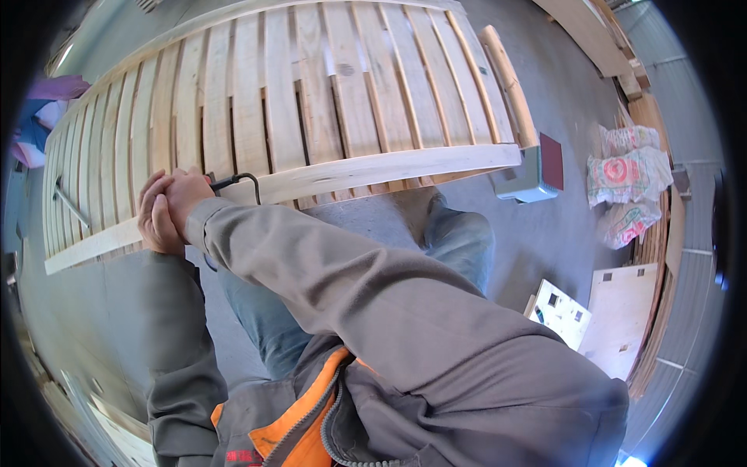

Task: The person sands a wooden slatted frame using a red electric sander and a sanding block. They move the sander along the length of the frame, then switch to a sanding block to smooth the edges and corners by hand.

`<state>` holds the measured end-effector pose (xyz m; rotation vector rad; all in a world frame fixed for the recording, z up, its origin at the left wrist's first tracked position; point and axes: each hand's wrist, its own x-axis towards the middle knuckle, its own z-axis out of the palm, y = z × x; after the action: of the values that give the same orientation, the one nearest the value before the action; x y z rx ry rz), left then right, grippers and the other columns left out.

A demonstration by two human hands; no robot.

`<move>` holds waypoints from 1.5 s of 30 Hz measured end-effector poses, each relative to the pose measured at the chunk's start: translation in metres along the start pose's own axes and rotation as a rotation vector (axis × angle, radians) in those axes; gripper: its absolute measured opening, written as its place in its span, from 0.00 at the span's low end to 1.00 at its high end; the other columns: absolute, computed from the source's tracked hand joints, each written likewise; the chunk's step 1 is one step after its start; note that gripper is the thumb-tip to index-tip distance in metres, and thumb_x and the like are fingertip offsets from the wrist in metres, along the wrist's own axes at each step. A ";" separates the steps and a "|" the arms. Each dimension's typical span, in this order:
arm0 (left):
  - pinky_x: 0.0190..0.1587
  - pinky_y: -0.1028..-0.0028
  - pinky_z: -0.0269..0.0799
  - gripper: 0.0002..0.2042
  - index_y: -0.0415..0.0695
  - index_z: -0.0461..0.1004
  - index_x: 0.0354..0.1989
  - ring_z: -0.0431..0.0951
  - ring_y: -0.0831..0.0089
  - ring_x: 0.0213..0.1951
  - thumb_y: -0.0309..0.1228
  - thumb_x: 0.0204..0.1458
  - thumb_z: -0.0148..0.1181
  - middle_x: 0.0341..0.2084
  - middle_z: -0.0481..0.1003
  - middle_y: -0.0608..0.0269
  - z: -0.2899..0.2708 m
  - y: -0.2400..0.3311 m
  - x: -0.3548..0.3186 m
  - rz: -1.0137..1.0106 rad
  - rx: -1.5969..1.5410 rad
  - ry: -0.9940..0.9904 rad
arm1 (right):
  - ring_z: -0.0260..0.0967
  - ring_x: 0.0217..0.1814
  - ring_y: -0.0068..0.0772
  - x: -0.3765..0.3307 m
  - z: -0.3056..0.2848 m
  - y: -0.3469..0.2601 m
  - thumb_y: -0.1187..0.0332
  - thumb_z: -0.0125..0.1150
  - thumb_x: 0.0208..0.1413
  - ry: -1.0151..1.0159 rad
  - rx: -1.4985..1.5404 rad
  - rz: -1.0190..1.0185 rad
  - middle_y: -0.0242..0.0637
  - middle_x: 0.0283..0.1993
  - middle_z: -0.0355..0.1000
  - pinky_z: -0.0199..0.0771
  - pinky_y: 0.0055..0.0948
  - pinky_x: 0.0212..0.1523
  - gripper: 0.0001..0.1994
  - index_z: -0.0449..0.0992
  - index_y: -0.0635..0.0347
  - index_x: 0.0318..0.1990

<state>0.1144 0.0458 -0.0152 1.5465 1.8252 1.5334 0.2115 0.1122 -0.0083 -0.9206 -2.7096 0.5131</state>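
While the slatted wooden frame lay from nine to one o'clock, its pale, knotted slats ran parallel with dark gaps between. Toward nine o'clock, the right hand was closed around a mostly hidden tool with a curved black cord; the left hand touched it, fingers bent, its hold undeterminable.

Corded tool mostly hidden by fingers

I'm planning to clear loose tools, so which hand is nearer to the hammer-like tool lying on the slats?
Left. The left hand is to the right of the hammer-like tool, apart from it; the right hand, against the left, is slightly farther right.
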 end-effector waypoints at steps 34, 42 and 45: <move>0.64 0.63 0.69 0.14 0.36 0.83 0.44 0.76 0.59 0.58 0.25 0.58 0.51 0.54 0.78 0.48 0.443 0.233 -0.026 0.381 -0.211 -0.438 | 0.74 0.56 0.36 -0.315 -0.195 0.338 0.60 0.60 0.59 0.148 -0.271 0.548 0.33 0.49 0.80 0.71 0.39 0.53 0.09 0.84 0.46 0.43; 0.60 0.60 0.73 0.11 0.45 0.87 0.39 0.78 0.53 0.54 0.26 0.51 0.60 0.47 0.81 0.51 0.550 0.305 -0.059 0.340 -0.282 -0.369 | 0.83 0.41 0.44 -0.408 -0.240 0.424 0.61 0.67 0.50 0.193 -0.296 0.729 0.39 0.37 0.83 0.83 0.44 0.42 0.07 0.84 0.49 0.35; 0.58 0.56 0.73 0.09 0.46 0.86 0.34 0.78 0.50 0.53 0.30 0.46 0.63 0.46 0.82 0.53 0.572 0.321 -0.067 0.344 -0.324 -0.432 | 0.82 0.47 0.44 -0.443 -0.236 0.451 0.63 0.63 0.58 0.311 -0.325 0.599 0.43 0.43 0.83 0.82 0.44 0.49 0.08 0.84 0.54 0.39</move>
<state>0.7451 0.2371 0.0077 1.9050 1.0636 1.3966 0.8755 0.2291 -0.0198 -1.7498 -2.2423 0.0078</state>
